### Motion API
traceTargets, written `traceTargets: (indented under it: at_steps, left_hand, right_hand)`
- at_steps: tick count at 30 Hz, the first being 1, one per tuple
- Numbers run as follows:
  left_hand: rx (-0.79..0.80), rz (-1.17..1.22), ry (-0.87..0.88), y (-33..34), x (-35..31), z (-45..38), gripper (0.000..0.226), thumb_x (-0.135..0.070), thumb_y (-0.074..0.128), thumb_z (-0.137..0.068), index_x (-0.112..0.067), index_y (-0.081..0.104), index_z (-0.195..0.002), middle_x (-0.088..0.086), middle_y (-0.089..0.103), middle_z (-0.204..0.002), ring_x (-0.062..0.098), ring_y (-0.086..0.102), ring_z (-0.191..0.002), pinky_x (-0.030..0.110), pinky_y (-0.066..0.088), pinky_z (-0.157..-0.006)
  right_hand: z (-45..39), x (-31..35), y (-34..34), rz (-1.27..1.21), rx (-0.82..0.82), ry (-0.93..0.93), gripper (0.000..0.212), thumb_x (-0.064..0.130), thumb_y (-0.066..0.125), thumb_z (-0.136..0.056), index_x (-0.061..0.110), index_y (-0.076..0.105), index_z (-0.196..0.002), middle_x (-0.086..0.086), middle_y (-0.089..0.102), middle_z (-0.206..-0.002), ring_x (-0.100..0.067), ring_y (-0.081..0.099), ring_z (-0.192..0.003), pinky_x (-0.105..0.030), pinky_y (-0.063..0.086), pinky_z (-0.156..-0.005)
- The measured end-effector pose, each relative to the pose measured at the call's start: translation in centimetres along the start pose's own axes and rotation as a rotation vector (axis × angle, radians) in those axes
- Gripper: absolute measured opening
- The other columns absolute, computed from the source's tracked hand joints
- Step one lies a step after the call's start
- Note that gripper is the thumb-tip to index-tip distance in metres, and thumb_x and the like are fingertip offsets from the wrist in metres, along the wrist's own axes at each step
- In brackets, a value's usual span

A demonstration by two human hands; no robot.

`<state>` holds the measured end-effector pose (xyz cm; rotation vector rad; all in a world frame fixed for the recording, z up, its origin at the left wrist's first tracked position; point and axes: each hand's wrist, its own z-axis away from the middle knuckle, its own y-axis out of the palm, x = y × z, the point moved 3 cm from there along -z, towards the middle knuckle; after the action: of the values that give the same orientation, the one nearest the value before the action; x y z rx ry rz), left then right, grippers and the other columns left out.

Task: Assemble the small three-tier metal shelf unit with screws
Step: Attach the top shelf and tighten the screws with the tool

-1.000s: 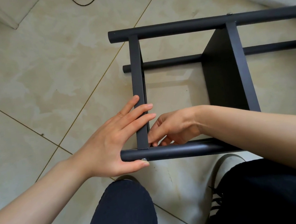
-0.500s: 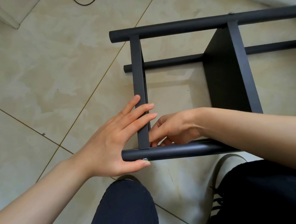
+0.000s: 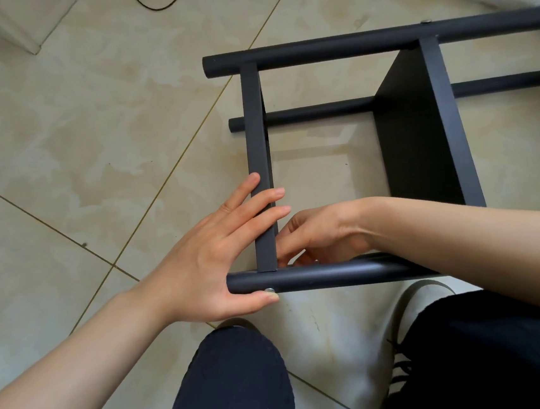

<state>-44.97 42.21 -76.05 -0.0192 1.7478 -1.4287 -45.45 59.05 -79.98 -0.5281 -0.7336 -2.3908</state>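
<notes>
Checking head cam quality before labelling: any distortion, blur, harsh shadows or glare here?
Head view: wide-angle bowing, the shelf frame's far tube curves. Focus sharp on the left hand and right hand. Soft daylight; faint shadow on the floor tiles inside the frame; mild sheen on the near tube; no blown glare.
</notes>
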Motion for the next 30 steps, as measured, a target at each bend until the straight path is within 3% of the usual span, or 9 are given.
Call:
traceTargets:
  at_steps: [6,11,14,16,21,25,30]
  left_hand:
    - [-0.002,0.004,-0.003,0.02,-0.03,-0.05,0.091,-0.054,0.07,-0.081,-0.014,0.034,-0.154,-0.002,0.021,-0.166,0.023,0.005,-0.156,0.036,0.028,-0.12]
    - [-0.002,0.0,-0.001,0.06,-0.02,-0.03,0.092,-0.055,0.069,-0.081,-0.017,0.031,-0.156,-0.004,0.019,-0.167,0.023,0.004,-0.156,0.036,0.028,-0.119]
    - [0.004,-0.023,-0.001,0.03,-0.05,-0.03,0.094,-0.056,0.068,-0.081,-0.016,0.03,-0.156,-0.003,0.018,-0.168,0.023,0.005,-0.156,0.033,0.027,-0.12]
    - [0.003,-0.082,0.006,-0.09,-0.1,-0.05,0.095,-0.059,0.066,-0.082,-0.014,0.028,-0.157,-0.001,0.018,-0.168,0.023,0.005,-0.156,0.032,0.023,-0.121]
    - [0.016,-0.212,0.017,-0.33,-0.36,-0.05,0.099,-0.064,0.06,-0.085,-0.008,0.023,-0.158,0.003,0.014,-0.169,0.027,0.005,-0.156,0.047,0.019,-0.124]
    - [0.012,-0.268,0.04,-0.55,-0.55,-0.1,0.099,-0.065,0.059,-0.086,-0.004,0.026,-0.157,0.007,0.017,-0.168,0.028,0.008,-0.156,0.044,0.017,-0.125]
    - [0.005,-0.258,0.063,-0.72,-0.69,-0.16,0.095,-0.06,0.063,-0.085,-0.004,0.031,-0.155,0.007,0.025,-0.165,0.024,0.013,-0.155,0.04,0.014,-0.126]
  right_hand:
    - [0.81,0.23,-0.92,0.026,0.026,0.051,0.02,0.019,0.066,-0.092,0.017,0.073,-0.073,0.0,0.063,-0.073,-0.012,0.055,-0.069,-0.027,0.046,-0.075]
    - [0.18,-0.2,-0.44,0.008,-0.038,0.023,0.013,0.019,0.064,-0.094,0.009,0.069,-0.1,-0.01,0.063,-0.097,-0.016,0.059,-0.079,-0.031,0.048,-0.083]
    - [0.01,-0.1,-0.17,-0.011,-0.045,-0.019,0.009,0.014,0.063,-0.093,0.009,0.071,-0.091,-0.009,0.065,-0.089,-0.015,0.06,-0.076,-0.029,0.049,-0.079]
    - [0.14,0.03,-0.34,-0.006,-0.033,-0.014,0.01,0.012,0.062,-0.094,0.008,0.07,-0.096,-0.007,0.065,-0.086,-0.015,0.058,-0.074,-0.029,0.049,-0.079]
    - [0.52,0.21,-0.71,0.02,0.016,0.011,0.013,0.016,0.063,-0.094,0.008,0.067,-0.104,-0.005,0.063,-0.086,-0.015,0.056,-0.076,-0.03,0.047,-0.081]
    - [0.09,0.05,-0.53,0.016,-0.046,0.022,0.011,0.016,0.063,-0.094,0.009,0.068,-0.101,-0.009,0.062,-0.09,-0.015,0.057,-0.076,-0.031,0.048,-0.082]
    - [0.29,0.15,-0.41,-0.025,-0.003,0.008,0.015,0.013,0.06,-0.096,0.009,0.067,-0.108,-0.011,0.061,-0.1,-0.015,0.059,-0.078,-0.029,0.048,-0.083]
